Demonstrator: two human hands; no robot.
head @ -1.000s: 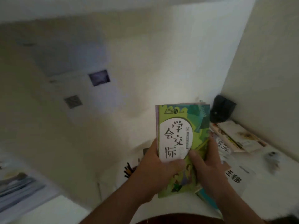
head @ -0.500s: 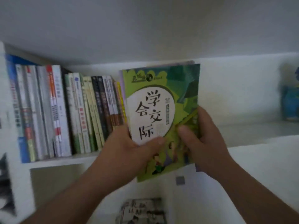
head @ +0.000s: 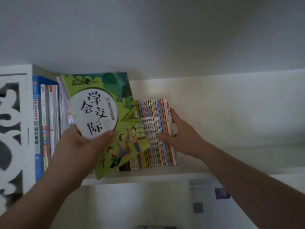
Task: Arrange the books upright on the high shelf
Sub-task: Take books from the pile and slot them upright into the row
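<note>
The left hand [head: 80,146] gripped the green book [head: 105,119] at its lower left corner, the thumb [head: 105,137] curled across the front cover and the other fingers hidden behind it. The book was tilted, its top leaning left, and it was held in front of the shelf [head: 189,171] with its lower corner hanging just past the shelf's front edge. Pale edges of at least one more thin book showed behind its upper left side; how many the hand carried could not be told.

The right hand [head: 183,136] lay against the thin books [head: 156,133], its thumb [head: 163,138] pressed on the spines and its fingers [head: 173,113] reaching round the right end of the row, so that it grasped the outermost few. These books stood upright on the shelf, colourful spines facing out, leaning slightly left, their left part hidden behind the green book.

Further left, taller books [head: 46,123] stood upright against the white side panel [head: 27,129], a blue spine outermost. To the right of the thin books the shelf board ran on along the back wall [head: 231,104]. Below the shelf, a wall carried a blurred paper sheet [head: 204,195] with small dark squares on it. At far left a white panel with black cut-out shapes [head: 9,129] filled the edge of the view.
</note>
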